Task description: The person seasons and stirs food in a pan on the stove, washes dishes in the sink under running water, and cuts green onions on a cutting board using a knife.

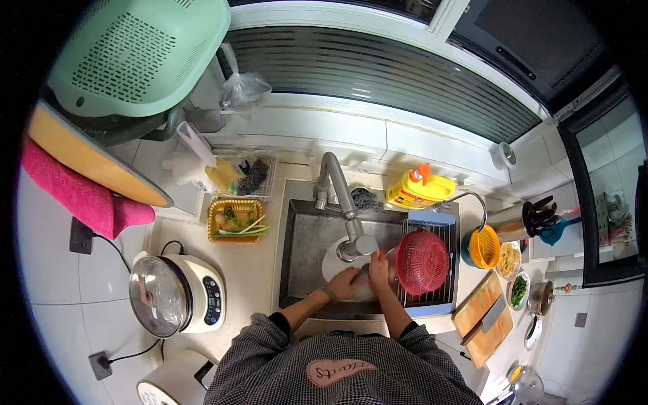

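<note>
A: what's in the sink (304, 236)?

B: white plate (337, 260), right under the faucet (347, 209). left hand (344, 282) fingers curl over its near rim, right hand (378, 268) presses on top; can't tell how tight

A: slippery?

B: probably, wet ceramic is stiff, breakable. i'd grip the rim, away from the red colander (422, 262)

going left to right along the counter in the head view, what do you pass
rice cooker → yellow basket → sink → left hand → right hand → red colander → orange strainer → cutting board
</note>
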